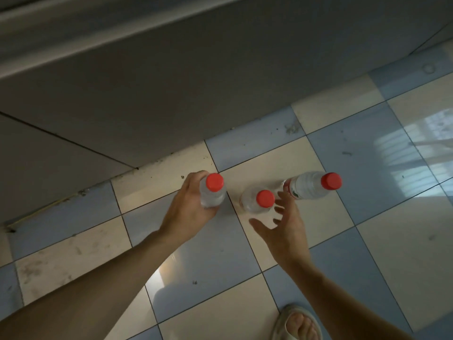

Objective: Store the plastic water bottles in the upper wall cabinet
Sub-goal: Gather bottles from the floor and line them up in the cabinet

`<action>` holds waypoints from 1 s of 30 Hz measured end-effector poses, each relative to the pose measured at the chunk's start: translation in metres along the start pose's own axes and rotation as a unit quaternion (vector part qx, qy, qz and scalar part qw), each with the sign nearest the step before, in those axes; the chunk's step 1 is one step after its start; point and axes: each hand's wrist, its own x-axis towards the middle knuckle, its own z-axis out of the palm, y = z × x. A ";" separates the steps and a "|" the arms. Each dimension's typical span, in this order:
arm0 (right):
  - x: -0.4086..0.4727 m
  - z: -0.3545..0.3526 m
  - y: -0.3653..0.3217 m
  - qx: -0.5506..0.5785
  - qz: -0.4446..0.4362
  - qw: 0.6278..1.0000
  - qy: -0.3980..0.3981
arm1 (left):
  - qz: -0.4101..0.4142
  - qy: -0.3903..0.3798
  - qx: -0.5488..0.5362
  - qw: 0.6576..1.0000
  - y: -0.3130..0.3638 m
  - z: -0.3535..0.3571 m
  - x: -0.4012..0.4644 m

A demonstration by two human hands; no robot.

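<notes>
Bottles (257, 201) stand on checkered floor (367, 253) beside grey cabinet base (147, 106).

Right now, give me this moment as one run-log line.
left hand: grips left bottle | right hand: open, reaching middle bottle | right bottle: on tiled floor, untouched | cabinet: not in view

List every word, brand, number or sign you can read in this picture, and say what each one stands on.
No text can be read.
The clear plastic bottle on the right, with a red cap, has a red, white and green label: print too blurred to read.
The clear, red-capped bottle in the left hand and the middle one: no label visible.
The blue and cream tiled floor: no writing.
</notes>
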 end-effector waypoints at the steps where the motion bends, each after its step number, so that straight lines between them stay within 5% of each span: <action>1: -0.002 -0.005 0.007 -0.006 0.015 1.000 0.007 | 0.003 -0.001 -0.011 1.000 0.006 0.006 0.000; 7: 0.011 -0.059 0.046 0.044 0.103 0.992 0.063 | -0.010 0.005 -0.011 1.000 0.010 0.030 -0.020; 19: 0.072 -0.076 0.029 0.159 0.010 0.987 -0.037 | -0.063 -0.039 -0.098 0.992 0.025 0.057 -0.043; 30: 0.057 -0.086 0.047 -0.055 -0.094 0.984 -0.138 | -0.074 -0.202 -0.041 0.976 0.020 0.046 -0.031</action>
